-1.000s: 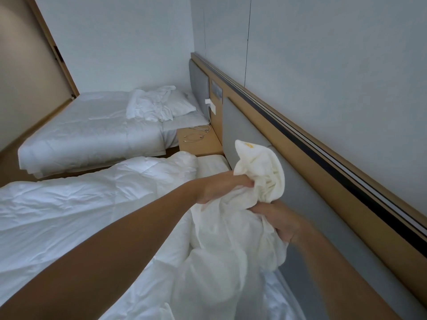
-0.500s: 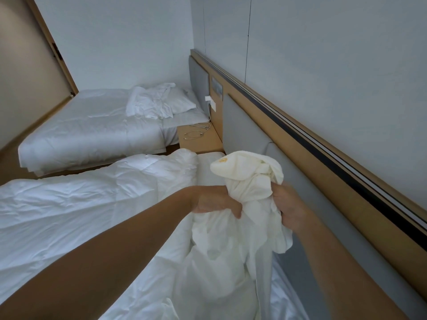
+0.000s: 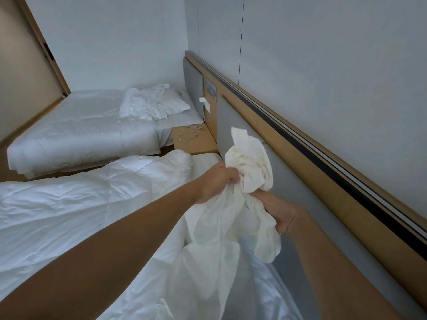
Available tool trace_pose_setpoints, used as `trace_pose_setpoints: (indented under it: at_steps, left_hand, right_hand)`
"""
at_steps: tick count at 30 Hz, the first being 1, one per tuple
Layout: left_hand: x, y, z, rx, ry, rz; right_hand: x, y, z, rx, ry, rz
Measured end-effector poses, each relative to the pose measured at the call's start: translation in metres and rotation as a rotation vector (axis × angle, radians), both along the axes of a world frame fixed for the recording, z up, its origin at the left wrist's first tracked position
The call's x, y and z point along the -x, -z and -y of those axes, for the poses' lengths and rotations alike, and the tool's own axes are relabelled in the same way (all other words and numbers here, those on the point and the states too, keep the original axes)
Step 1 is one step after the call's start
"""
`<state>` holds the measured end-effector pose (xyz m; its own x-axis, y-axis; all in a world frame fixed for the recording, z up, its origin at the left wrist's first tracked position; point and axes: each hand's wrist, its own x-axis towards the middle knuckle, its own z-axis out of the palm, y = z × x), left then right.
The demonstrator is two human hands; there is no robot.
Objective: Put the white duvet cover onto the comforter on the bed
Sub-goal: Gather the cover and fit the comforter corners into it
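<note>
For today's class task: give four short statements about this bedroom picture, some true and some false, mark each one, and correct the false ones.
1. The left hand and the right hand both grip the duvet cover. True.
2. The duvet cover lies spread flat over the comforter. False: it is bunched up and held in the air near the grey headboard.
3. A cable lies on the nightstand between the two beds. True.
4. Nothing lies at the head of the far bed. False: a pillow and some crumpled white cloth lie there.
</note>
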<state>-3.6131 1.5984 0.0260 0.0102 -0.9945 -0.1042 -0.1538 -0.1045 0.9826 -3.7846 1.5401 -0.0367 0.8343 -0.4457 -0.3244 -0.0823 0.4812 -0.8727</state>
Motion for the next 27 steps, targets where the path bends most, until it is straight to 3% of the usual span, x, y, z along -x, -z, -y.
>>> trace_pose_setpoints:
  at_steps: [5, 10, 16, 21, 27]
  left_hand:
    - [0.002, -0.051, 0.005, 0.082, -0.115, -0.005]
    - [-0.004, -0.099, 0.006, 0.12, -0.05, -0.006]
    - [-0.02, -0.106, -0.004, 0.031, 0.198, 0.175]
    - [-0.039, -0.106, -0.011, -0.202, 0.273, 0.293]
    - [-0.038, -0.105, -0.01, -0.103, 0.167, 0.149]
  right_hand:
    - [-0.01, -0.032, -0.005, 0.164, 0.116, 0.039]
    - [-0.009, -0.104, 0.006, 0.379, 0.341, 0.104]
    - [-0.017, -0.152, 0.01, 0.384, 0.282, 0.301]
    - [-0.022, -0.161, 0.017, 0.463, 0.391, 0.198]
    - [-0.006, -0.161, 0.032, 0.438, 0.467, 0.171]
